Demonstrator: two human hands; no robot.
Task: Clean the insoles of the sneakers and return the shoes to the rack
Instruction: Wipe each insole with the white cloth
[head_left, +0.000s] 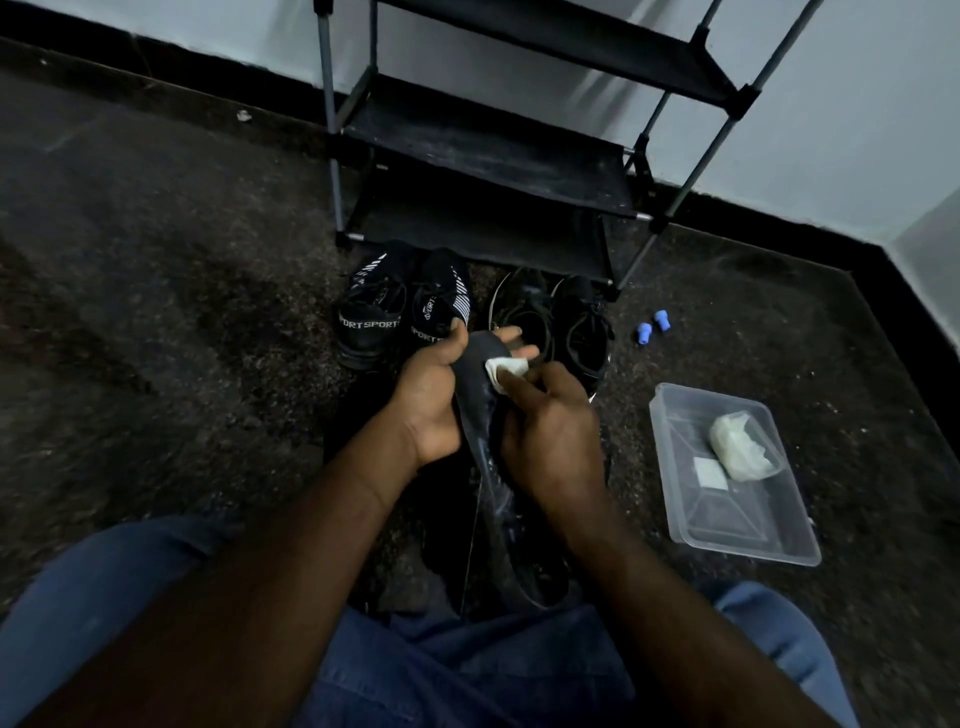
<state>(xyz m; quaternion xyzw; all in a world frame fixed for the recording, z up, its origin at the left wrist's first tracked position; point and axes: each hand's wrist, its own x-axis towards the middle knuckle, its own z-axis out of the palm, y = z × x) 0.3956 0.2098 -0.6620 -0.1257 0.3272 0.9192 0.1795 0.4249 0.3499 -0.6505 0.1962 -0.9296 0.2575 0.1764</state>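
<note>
- Insole (478, 415) first: it is a long dark strip, held up between both hands, just in front of the person's knees.
- Left hand (431, 400) grips the top part of it, with the fingers curled round the edge.
- Right hand (550, 431) pinches a small white wipe (506, 370) and presses it on the insole near the top.
- Just past the hands, two pairs of black sneakers sit on the floor: the SPORT pair (374, 317) and the plain pair (576, 322).
- Behind them stands the shoe rack (483, 156), by the wall. Its shelves hold no shoes that I can see.
- Off to the right is a clear plastic tub (779, 540) with a white wad (740, 447) inside — more wipes, I think. Two little blue caps (652, 325) lie near it.
- What could go wrong, I think:
  - The insole is thin and bendy, so a hard rub could fold it or pull it out of the left hand.
  - The wipe is small — it could tear or slip from the pinch.
  - With two pairs so close, the insole could go back in the wrong shoe.
</note>
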